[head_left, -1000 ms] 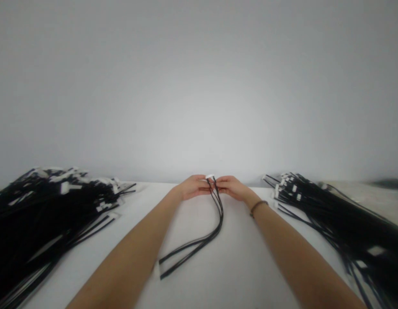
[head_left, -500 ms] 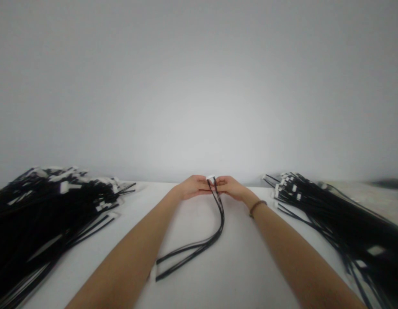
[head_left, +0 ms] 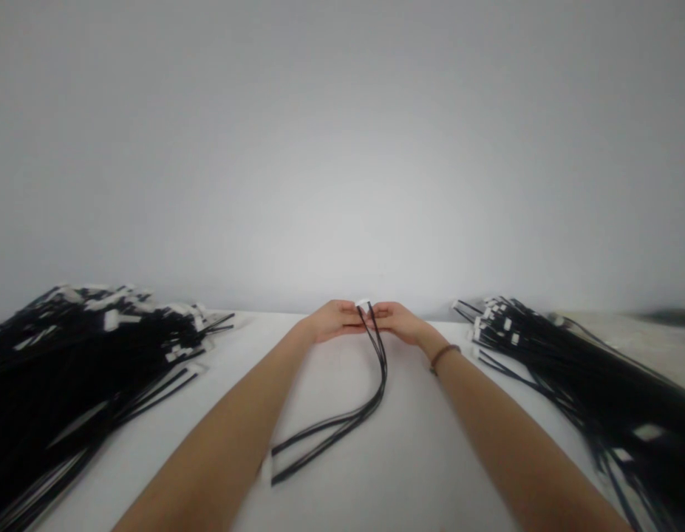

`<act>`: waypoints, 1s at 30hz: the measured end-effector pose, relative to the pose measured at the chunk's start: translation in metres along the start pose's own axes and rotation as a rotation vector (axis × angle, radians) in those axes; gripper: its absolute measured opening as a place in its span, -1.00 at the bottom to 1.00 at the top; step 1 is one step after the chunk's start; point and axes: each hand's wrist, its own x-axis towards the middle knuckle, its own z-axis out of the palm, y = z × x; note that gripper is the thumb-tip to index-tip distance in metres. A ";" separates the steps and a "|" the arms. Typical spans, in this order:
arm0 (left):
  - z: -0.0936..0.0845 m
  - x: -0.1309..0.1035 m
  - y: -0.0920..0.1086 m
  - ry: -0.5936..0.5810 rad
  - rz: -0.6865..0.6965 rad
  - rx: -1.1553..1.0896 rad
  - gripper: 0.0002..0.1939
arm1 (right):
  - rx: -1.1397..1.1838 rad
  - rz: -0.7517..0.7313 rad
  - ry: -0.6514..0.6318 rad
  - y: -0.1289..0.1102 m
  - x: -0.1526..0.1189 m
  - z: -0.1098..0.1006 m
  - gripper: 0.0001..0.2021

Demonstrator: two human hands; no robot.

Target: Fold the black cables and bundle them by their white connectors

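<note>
Between my two hands is one end of a black wire harness, at its white connector. My left hand pinches that end from the left, fingers closed. From the right, my right hand closes its fingers on the same end; a bracelet circles that wrist. The harness curves down toward me and to the left over the white table. Its other white connector lies beside my left forearm. Exactly how the fingertips meet the wires is too small to make out.
A large heap of black wire harnesses with white connectors lies on the left. Another pile of harnesses lies on the right, with pale, plastic-looking material behind it. A grey wall rises behind the white table.
The lower end of the harness has shifted very slightly to the right. Both hands stay in nearly the same place, still holding the upper end.
</note>
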 end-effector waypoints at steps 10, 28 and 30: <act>-0.001 0.000 -0.002 0.008 -0.034 0.040 -0.76 | -0.104 0.024 0.016 -0.004 0.000 0.010 -0.66; 0.006 0.006 -0.006 0.104 0.073 0.267 -0.43 | -0.111 0.070 0.100 -0.003 0.004 0.017 -0.41; 0.005 0.007 -0.007 0.122 0.089 0.282 -0.50 | -0.110 0.064 0.088 -0.002 0.004 0.016 -0.43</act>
